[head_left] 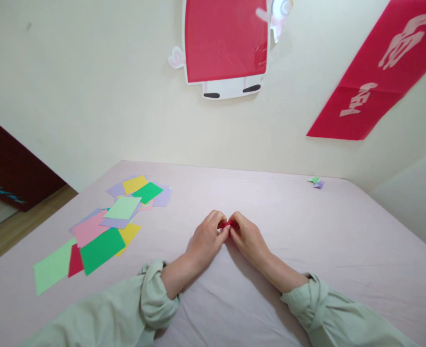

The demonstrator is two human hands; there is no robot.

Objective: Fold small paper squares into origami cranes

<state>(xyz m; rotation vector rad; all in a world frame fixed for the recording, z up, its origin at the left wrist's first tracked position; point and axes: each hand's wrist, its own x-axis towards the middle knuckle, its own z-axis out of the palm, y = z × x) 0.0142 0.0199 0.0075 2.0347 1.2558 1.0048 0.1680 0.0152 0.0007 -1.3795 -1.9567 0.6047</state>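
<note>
A small piece of folded red paper point(228, 224) is pinched between my two hands, near the middle of the pale pink cloth surface. My left hand point(209, 234) grips it from the left, thumb and fingers pressed together. From the other side my right hand point(247, 237) holds it with thumb and curled fingers. The fingertips of both hands nearly meet and cover most of the paper, so its folded shape cannot be made out.
Loose coloured paper sheets, including a dark green sheet point(102, 249) and a pink sheet point(92, 228), overlap on the left. Two small folded paper pieces, a green one point(313, 180) and a purple one point(319, 184), lie at the far right. Behind stands a wall point(133, 111).
</note>
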